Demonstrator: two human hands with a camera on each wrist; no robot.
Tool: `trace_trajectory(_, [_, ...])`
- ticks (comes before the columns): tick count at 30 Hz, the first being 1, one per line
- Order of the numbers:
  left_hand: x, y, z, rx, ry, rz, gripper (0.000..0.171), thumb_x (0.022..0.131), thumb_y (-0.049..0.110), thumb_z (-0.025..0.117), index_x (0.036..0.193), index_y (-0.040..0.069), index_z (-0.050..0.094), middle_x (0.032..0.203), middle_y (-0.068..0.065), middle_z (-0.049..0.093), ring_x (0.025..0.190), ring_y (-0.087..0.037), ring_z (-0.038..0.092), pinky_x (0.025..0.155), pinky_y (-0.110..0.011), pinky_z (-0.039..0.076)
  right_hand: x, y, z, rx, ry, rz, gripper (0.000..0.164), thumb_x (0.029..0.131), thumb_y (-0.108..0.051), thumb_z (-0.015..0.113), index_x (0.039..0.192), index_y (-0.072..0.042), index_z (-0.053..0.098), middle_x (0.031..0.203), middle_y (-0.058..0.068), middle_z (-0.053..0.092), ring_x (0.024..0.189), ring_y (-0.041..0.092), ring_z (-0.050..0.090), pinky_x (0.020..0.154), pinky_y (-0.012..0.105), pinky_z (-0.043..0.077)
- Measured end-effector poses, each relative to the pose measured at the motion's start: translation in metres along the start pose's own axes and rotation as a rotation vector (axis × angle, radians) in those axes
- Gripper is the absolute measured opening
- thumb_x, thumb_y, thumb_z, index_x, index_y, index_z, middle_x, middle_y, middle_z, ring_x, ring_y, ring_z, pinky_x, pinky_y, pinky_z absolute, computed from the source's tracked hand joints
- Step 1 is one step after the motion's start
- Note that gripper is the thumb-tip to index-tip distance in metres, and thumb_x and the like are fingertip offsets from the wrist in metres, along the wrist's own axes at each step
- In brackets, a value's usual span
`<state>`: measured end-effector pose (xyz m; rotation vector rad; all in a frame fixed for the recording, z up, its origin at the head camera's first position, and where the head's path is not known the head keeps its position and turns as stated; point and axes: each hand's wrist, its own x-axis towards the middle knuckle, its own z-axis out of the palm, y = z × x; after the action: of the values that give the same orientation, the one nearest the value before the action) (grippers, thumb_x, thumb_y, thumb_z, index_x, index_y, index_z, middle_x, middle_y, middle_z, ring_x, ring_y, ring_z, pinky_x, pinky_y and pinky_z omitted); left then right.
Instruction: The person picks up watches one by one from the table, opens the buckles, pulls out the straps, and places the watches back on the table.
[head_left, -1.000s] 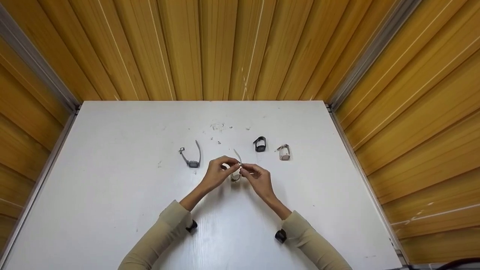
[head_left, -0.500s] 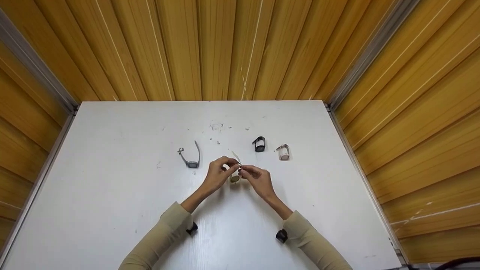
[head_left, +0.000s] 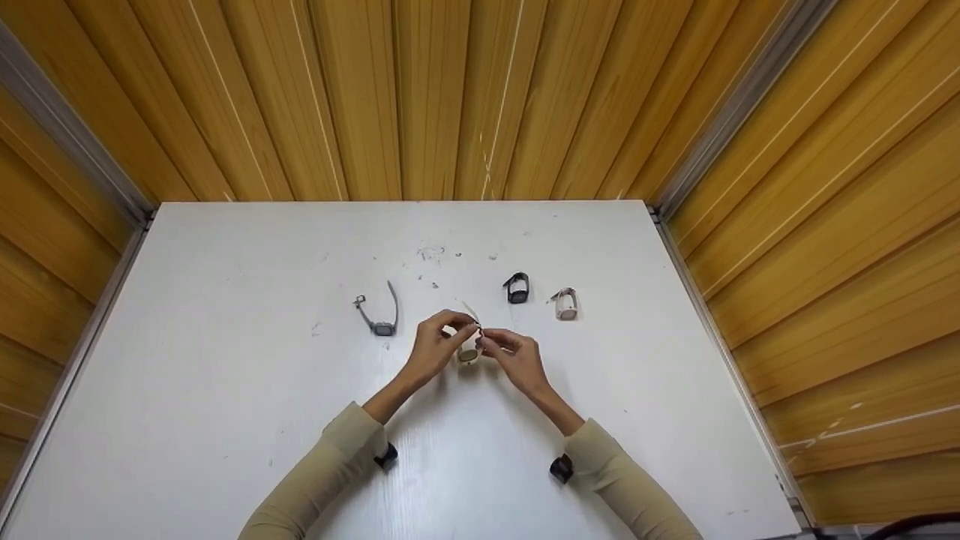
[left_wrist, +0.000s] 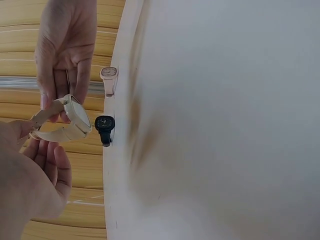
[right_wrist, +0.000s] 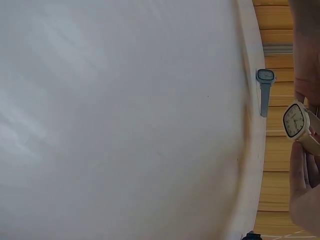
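A cream wristwatch (head_left: 468, 355) hangs between both hands in the head view, its strap joined into a loop and a free strap end standing up behind. The left hand (head_left: 435, 343) pinches the strap near its buckle between thumb and fingers. From the other side the right hand (head_left: 519, 363) pinches the same strap with thumb and forefinger. In the left wrist view the watch (left_wrist: 79, 119) is seen side-on, its strap running back to the left hand's fingertips (left_wrist: 21, 129). Its square dial (right_wrist: 294, 120) shows in the right wrist view. Fingers partly cover the buckle.
On the white table (head_left: 225, 360) lie a grey watch (head_left: 383, 328) with its strap undone, at left, and a black watch (head_left: 517, 289) and a pink watch (head_left: 566, 304), both looped, at right. Yellow wood-look walls (head_left: 435, 97) border the table at the back and sides.
The cream watch has tilted between the fingers, so its dial faces the head camera more. Its free strap end has swung slightly left. Both hands keep almost the same place.
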<state>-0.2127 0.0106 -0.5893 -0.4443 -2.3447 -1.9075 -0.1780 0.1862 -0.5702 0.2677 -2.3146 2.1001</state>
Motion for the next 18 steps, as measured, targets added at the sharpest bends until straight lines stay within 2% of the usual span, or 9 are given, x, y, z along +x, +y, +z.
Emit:
trace_trajectory(6, [0.002,-0.005,0.003,-0.058,0.072,-0.049,0.012,0.093,0.013,0.074,0.101,0.005,0.076,0.099,-0.013,0.075,0.089,-0.012,0.063,0.073,-0.020,0.049,0.003,0.007,0.001,-0.013,-0.031,0.012,0.024,0.097,0.005,0.063,0.116,0.021,0.065,0.109,0.039,0.069,0.103,0.052,0.069,0.083,0.026,0.063])
trace_trajectory(10, [0.002,-0.008,0.005,-0.056,0.096,-0.080,0.013,0.094,0.008,0.072,0.102,-0.001,0.075,0.101,-0.019,0.075,0.091,-0.019,0.064,0.074,-0.021,0.048,0.003,0.010,0.003,-0.014,-0.029,0.032,0.024,0.097,0.005,0.063,0.116,0.020,0.065,0.109,0.038,0.070,0.103,0.049,0.070,0.082,0.024,0.063])
trace_trajectory(13, [-0.001,0.008,0.002,-0.058,0.076,-0.084,0.014,0.095,0.005,0.069,0.103,-0.006,0.073,0.102,-0.024,0.073,0.091,-0.025,0.065,0.071,-0.016,0.048,0.003,0.010,0.004,-0.008,-0.008,0.026,0.023,0.096,0.006,0.064,0.114,0.020,0.066,0.107,0.038,0.070,0.101,0.049,0.071,0.080,0.022,0.062])
trace_trajectory(14, [-0.001,0.009,0.001,-0.063,0.064,-0.087,0.015,0.096,0.006,0.069,0.103,-0.005,0.073,0.102,-0.023,0.073,0.091,-0.025,0.065,0.069,-0.015,0.049,0.004,0.014,0.004,-0.011,0.003,0.022,0.023,0.096,0.005,0.064,0.114,0.019,0.066,0.106,0.037,0.070,0.099,0.047,0.072,0.080,0.022,0.062])
trace_trajectory(18, [-0.002,0.006,-0.001,-0.066,0.028,-0.059,0.017,0.096,0.014,0.071,0.106,0.000,0.075,0.100,-0.015,0.074,0.089,-0.014,0.065,0.068,-0.014,0.051,0.005,0.015,0.005,-0.005,0.021,0.008,0.025,0.096,0.004,0.066,0.116,0.017,0.066,0.102,0.037,0.071,0.095,0.048,0.072,0.079,0.029,0.064])
